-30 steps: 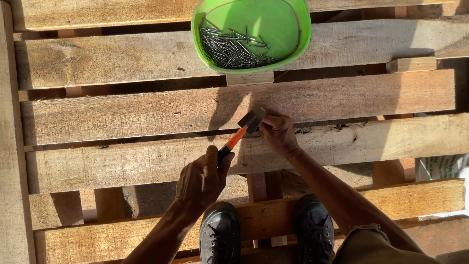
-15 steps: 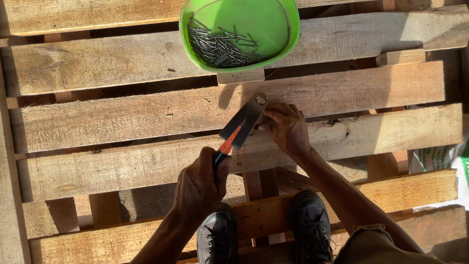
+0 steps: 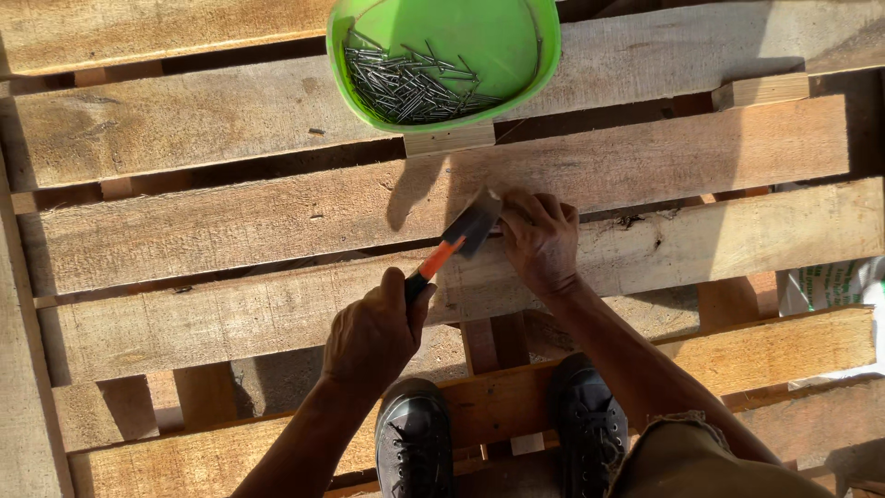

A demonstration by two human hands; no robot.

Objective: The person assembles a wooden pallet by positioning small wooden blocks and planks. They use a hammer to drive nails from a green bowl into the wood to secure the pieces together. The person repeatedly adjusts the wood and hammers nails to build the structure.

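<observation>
Two hands work over a pallet [image 3: 184, 221] of rough wooden boards, seen from above. The left hand [image 3: 373, 334] has its fingers curled tight round the dark grip of a hammer [image 3: 456, 242], whose handle turns orange further up and runs far and to the right to a dark head. The head lies over the middle board, right beside the right hand [image 3: 541, 238]. That hand rests on the same board with its fingers bent together, fingertips pressed close against the hammer head; whether they pinch a nail there cannot be told, for the head and the fingers hide the spot. The hammer throws a dark shadow on the board to its left.

At the far edge, a green bowl [image 3: 516, 88] sits across the gap between two boards, on a short wood block. A heap of grey nails [image 3: 406, 83] lies in its left half.

Nearest the camera, two black laced shoes [image 3: 415, 443] stand on a near board, one on each side of an upright plank, just below the arms. A frayed khaki trouser hem [image 3: 682, 452] shows at the near right. At the right edge, between boards, a white sack with green print [image 3: 834, 286] lies under the pallet. Strong sun lights the wood, with deep shade in the gaps.
</observation>
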